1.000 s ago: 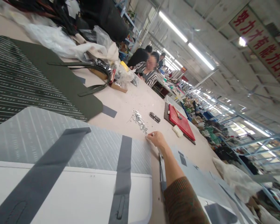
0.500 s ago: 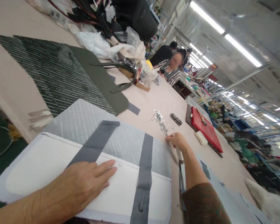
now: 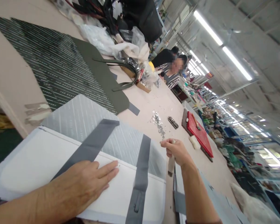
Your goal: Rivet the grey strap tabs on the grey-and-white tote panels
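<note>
My left hand lies flat with its fingers stretched on a white panel. Patterned grey lining covers the panel's far part. Two dark grey straps cross it, a left strap and a right strap with a slot near its lower end. Just right of the panel, my right hand is closed around a pale-handled tool, whose exact kind I cannot make out. Its thumb and forefinger pinch together beside a scatter of small shiny metal pieces; anything between these fingertips is too small to tell.
Dark striped lining and a strap loop lie beyond the panel. A dark metal cluster, a white block and a red board are to the right. Plastic bags pile up behind; a person sits farther off.
My right hand has drawn back slightly from the metal pieces toward me, and the tool in it has tilted. My left hand stays on the panel. The view has shifted a little.
</note>
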`<state>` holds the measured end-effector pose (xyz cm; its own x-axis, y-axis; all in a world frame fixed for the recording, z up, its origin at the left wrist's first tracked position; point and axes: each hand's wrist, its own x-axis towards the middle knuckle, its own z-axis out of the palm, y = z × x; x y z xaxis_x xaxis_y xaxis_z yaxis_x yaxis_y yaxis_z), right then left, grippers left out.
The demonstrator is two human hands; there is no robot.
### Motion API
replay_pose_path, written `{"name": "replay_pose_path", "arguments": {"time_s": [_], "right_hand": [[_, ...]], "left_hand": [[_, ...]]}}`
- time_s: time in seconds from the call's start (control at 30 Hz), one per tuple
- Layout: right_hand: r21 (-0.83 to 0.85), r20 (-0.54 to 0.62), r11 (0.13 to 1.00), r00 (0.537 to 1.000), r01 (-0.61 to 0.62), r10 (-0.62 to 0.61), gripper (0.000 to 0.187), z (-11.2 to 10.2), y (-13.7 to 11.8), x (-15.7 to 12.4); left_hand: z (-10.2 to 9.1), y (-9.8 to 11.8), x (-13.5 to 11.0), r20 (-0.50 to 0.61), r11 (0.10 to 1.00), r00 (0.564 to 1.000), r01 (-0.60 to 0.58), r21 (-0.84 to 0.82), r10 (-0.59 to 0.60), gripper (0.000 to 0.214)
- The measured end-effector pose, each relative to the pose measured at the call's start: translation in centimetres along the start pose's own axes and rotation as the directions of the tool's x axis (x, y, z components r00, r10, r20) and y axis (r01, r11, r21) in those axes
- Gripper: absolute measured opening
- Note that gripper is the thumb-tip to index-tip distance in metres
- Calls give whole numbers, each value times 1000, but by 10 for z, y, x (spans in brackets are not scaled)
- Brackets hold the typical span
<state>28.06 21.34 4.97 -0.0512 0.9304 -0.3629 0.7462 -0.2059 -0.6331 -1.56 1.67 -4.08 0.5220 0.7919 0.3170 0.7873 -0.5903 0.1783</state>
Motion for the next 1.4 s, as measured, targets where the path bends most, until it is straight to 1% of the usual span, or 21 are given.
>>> {"name": "replay_pose_path", "arguments": {"time_s": [0.1,0.2,0.27,0.33,0.43,0.53,0.67,0.83,0.97,1.07,1.23,1.4], "right_hand": [[96,104,995,995,3,-13,28,27,-18,-31],[128,186,992,982,-9,-15,26,61,-33,-52],[112,244,994,970,-3,-24,24,83,-39,-62],[93,306,996,952,2,-31,23,100,-43,-68],[66,363,998,931,4,-28,21,114,-44,-71],[26,381,1000,924,16,-25,20,117,-45,-72],[-26,396,999,918,43,-30,18,115,-48,-72],[-13,387,997,920,70,-60,18,117,-48,-74],[-80,392,986,914,145,-103,19,121,-47,-74],[-144,395,969,910,200,-129,20,121,-48,-73],[-233,409,941,903,246,-135,20,120,-50,-74],[-300,367,887,901,350,-232,12,120,-56,-76]], "left_hand": [[-8,1,2,12,1000,1000,8,5,-8,34],[-13,2,2,22,1000,1000,21,14,-21,32],[-15,2,3,20,1000,1000,20,14,-21,31],[-14,2,3,19,1000,999,28,3,-28,30],[-12,1,4,17,999,999,39,-28,-38,29],[-9,1,3,10,998,999,37,-45,-36,29],[-10,1,2,12,998,999,38,-50,-38,30],[-10,1,1,29,998,999,35,-59,-33,33],[-9,0,1,45,998,998,36,-56,-34,33],[-9,0,1,37,998,999,37,-56,-35,31],[-12,0,2,25,998,999,40,-40,-39,29],[-11,0,2,27,999,999,27,-29,-26,31]]}}
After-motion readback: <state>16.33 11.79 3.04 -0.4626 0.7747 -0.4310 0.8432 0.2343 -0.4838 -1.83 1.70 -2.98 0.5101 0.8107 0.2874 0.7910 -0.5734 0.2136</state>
